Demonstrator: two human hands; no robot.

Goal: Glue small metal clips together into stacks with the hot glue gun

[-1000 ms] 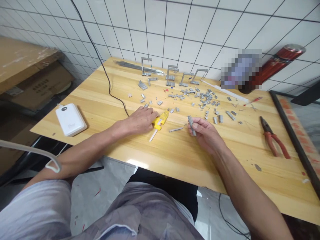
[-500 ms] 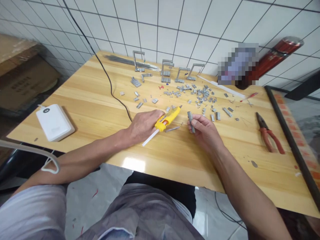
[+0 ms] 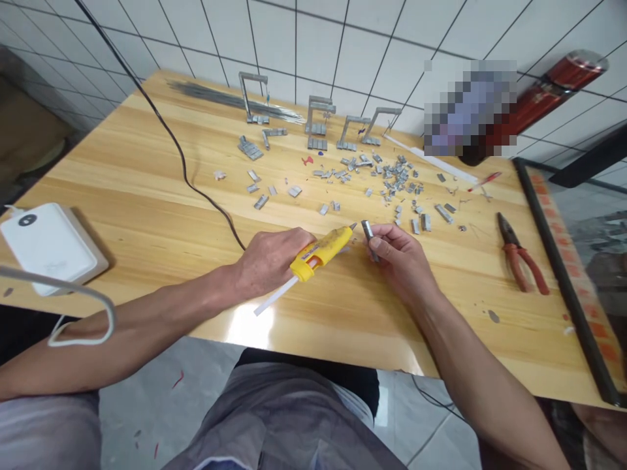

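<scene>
My left hand (image 3: 274, 261) is wrapped around a yellow hot glue gun (image 3: 327, 249), with a white glue stick (image 3: 274, 297) poking out of its back end. The gun's nozzle points to the right, close to the top of a short grey metal strip (image 3: 369, 238). That strip is pinched between thumb and fingers of my right hand (image 3: 399, 254) and stands tilted above the table. Whether the nozzle touches it I cannot tell. A thin grey piece lies partly hidden behind the gun.
Several grey bracket-shaped frames (image 3: 317, 124) stand at the back, near a bundle of thin rods (image 3: 210, 94). Loose grey pieces (image 3: 396, 176) are scattered mid-table. Red-handled pliers (image 3: 520, 258) lie right, a white power bank (image 3: 51, 245) left, and a black cable (image 3: 183, 170) crosses the table.
The glue gun has dropped slightly, and its nozzle now sits nearer the metal strip. The strip has turned a little in my right hand. The whole view has shifted somewhat.
</scene>
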